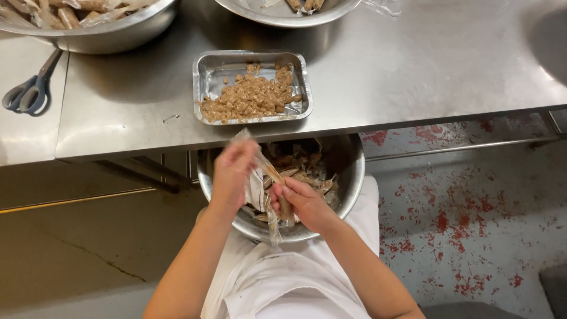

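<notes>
Over the bowl (348, 189), your left hand (231, 171) pinches the clear wrapper (258, 183) by its top; your right hand (304, 204) is closed around its lower part.

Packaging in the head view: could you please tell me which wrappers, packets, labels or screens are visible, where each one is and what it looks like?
Clear plastic wrapper: held between the left hand and right hand over the lap bowl; long, crumpled, transparent.
Emptied wrappers: piled inside that bowl; clear with brown smears.
Wrapped sticks: in the top-left bowl; clear film over brown filling.
Foil tray: on the table; rectangular, silver, holding brown paste.
No labels, signs or screens show.
</notes>
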